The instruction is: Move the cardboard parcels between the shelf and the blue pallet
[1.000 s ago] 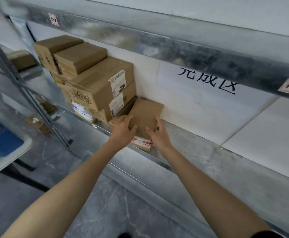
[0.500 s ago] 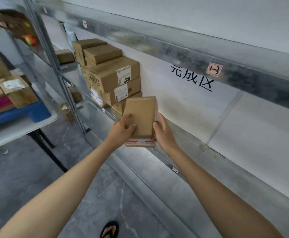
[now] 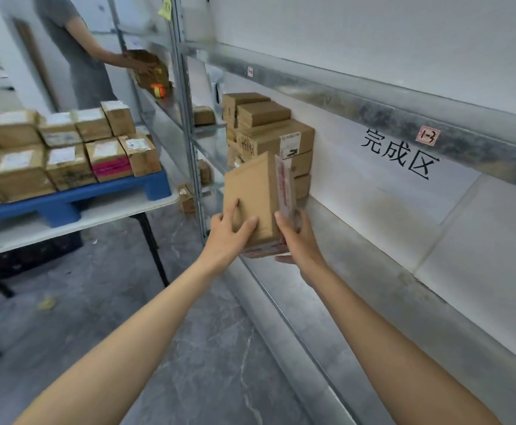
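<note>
You grip the flat brown cardboard parcel point(image 3: 252, 194) with left hand point(image 3: 227, 233) and right hand point(image 3: 296, 237), upright over the grey metal shelf point(image 3: 358, 250) at its front edge — mid-carry, I judge. Next, swing it left onto the blue plastic pallet point(image 3: 155, 187).

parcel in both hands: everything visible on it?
The parcel is a flat, plain brown cardboard box, held upright with its broad unmarked face toward the camera. A white label with red print runs down its narrow right side; more red print shows at the bottom edge. The left hand grips its lower left, over the front face; the right hand grips the lower right edge. It appears clear of the shelf, in front of the stacked boxes.
</note>
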